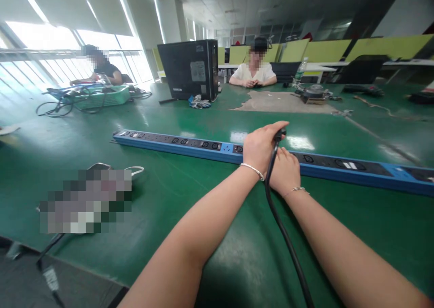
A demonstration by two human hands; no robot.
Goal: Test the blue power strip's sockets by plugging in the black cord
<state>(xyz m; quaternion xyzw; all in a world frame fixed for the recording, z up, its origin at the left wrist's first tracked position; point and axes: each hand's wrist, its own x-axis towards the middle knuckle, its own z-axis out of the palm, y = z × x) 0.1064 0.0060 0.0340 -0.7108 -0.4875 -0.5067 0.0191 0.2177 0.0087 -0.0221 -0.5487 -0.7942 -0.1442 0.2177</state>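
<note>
A long blue power strip (190,150) with a row of black sockets lies across the green table, running from the left to the right edge of the view. My left hand (259,145) is above its middle, closed on the black plug (280,134) of a power cord. That black cord (280,224) hangs from the plug and runs down between my forearms. Just right of it, my right hand (285,170) rests against the strip with its fingers curled over it. Both hands hide part of the strip, and the plug's front end cannot be made out.
A blurred-out object with cables lies at left on the green table (162,199). Farther back stand a green basket (111,96) of cables, a black computer case (188,70), gloves (199,101) and a water bottle (300,70). Two people sit at the far side.
</note>
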